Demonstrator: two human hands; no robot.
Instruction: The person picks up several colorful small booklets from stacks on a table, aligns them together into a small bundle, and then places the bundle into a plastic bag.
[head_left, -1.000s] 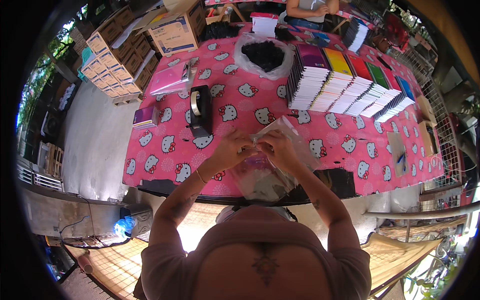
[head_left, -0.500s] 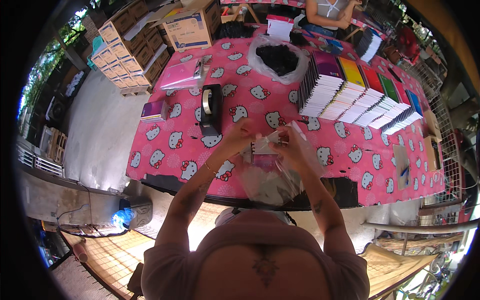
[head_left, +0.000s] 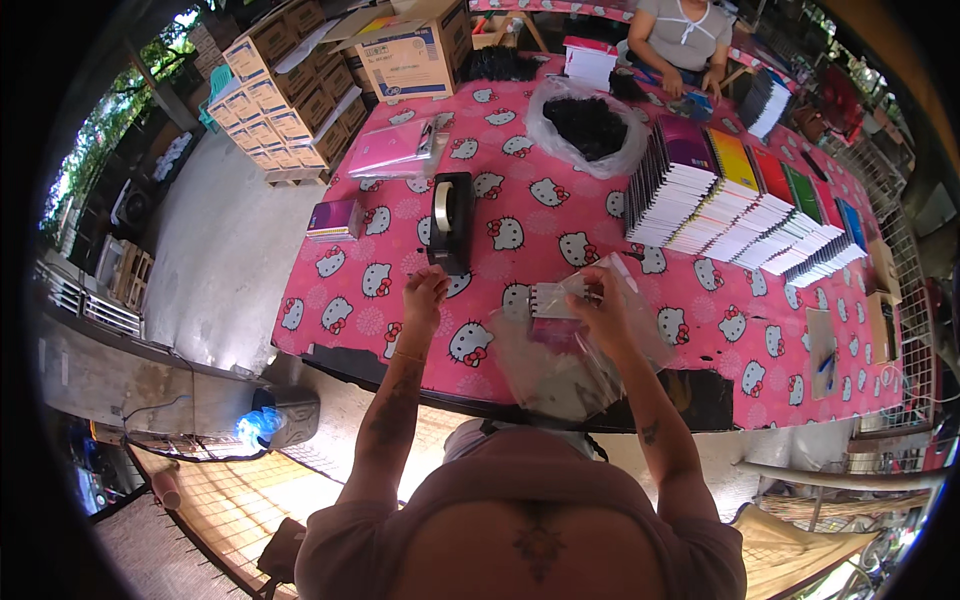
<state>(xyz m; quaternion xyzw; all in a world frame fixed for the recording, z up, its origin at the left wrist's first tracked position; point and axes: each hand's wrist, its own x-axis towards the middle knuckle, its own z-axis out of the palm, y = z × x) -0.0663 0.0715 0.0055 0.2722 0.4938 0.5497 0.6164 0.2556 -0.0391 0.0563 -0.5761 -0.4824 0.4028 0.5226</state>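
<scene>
A clear plastic bag [head_left: 625, 315] lies at the near edge of the table, with a small purple notebook [head_left: 556, 333] with white pages and a spiral edge in or under it. My right hand [head_left: 600, 303] is closed on the bag's upper part, over the notebook. My left hand [head_left: 426, 292] is at the near end of a black tape dispenser [head_left: 453, 250], its fingertips pinched together. Whatever they hold, if anything, is too small to make out. Left of the dispenser lies a short stack of small purple notebooks [head_left: 333, 221].
Tall stacks of spiral notebooks [head_left: 690, 195] in several colours stand at right. Behind the dispenser are a pink plastic-wrapped pack [head_left: 392, 150] and a bag of black pieces [head_left: 588, 125]. Cardboard boxes [head_left: 410, 65] are at back left. A co-worker [head_left: 685, 40] sits across the table.
My left hand has left the bag and moved left to the tape dispenser. My right hand stays on the bag. The view has shifted slightly, and the co-worker's hands have come down to the table.
</scene>
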